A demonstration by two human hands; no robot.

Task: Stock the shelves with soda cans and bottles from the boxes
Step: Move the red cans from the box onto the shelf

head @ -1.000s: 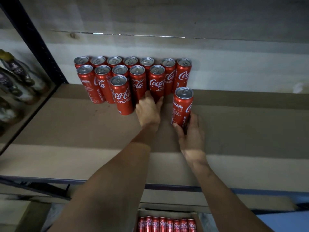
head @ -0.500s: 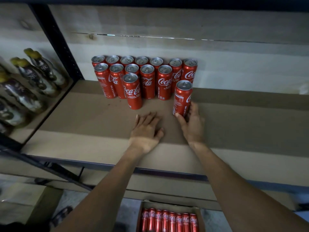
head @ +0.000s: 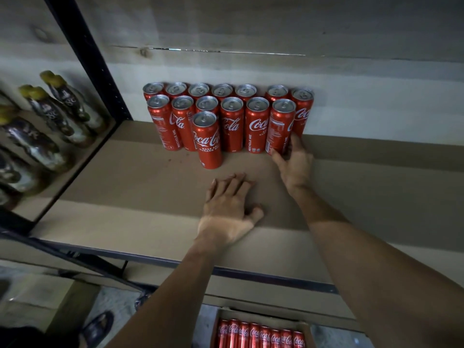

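Slid can (head: 280,126) into 2nd row; right hand (head: 296,167) still pinching base, left hand (head: 229,209) flat on shelf (head: 125,192), empty. Box (head: 307,328) next.

Dim, murky light; shelf back in shadow; wide-angle bending at edges; left edge blurred.

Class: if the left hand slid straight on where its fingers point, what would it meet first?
The left hand would likely meet the second-row Coca-Cola can, right of the lone front can; depth unclear.
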